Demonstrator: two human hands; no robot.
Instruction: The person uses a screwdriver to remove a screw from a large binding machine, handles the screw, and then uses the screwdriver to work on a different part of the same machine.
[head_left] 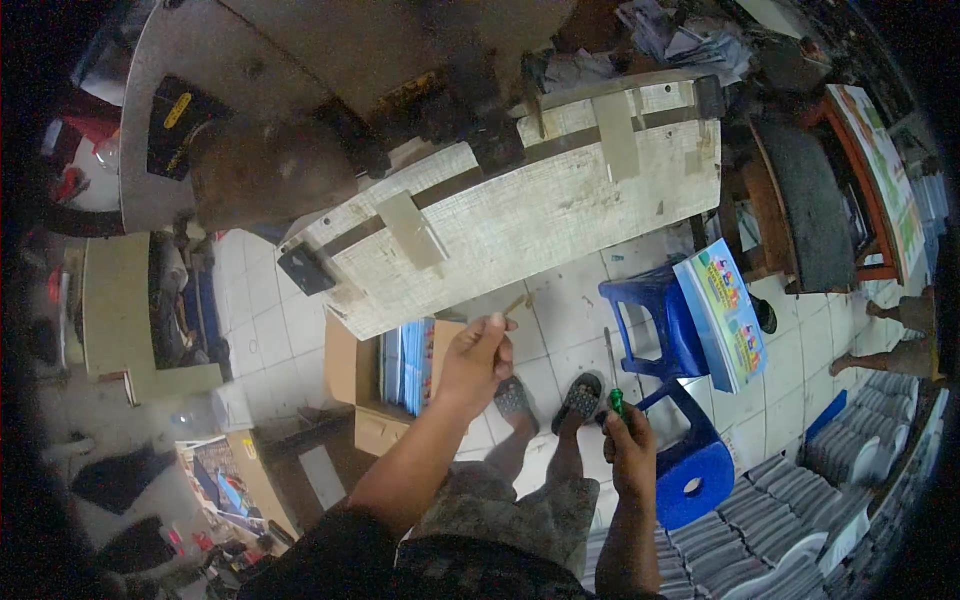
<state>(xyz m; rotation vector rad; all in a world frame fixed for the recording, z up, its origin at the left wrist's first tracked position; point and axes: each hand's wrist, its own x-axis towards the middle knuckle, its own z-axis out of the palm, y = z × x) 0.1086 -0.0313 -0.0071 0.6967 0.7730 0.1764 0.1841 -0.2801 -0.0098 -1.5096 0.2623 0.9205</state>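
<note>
My left hand (480,366) is raised in front of me, thumb and fingers pinched on a small, thin, yellowish-brown piece (518,304); its exact kind is too small to make out. Lower and to the right, my right hand (630,452) is closed around the green handle of a screwdriver (616,402). The screwdriver's thin shaft points up and away from me. Beyond both hands stands a long whitish worktable (560,215) with a dark slot along it and flat strips fixed across. Neither hand touches the table.
An open cardboard box (346,362) holding blue-edged booklets (410,350) stands at left below the table. At right are a blue stool (675,325) with colourful booklets (722,315), another blue stool (700,475), and stacked paper (770,510). Another person's legs (880,358) show at far right.
</note>
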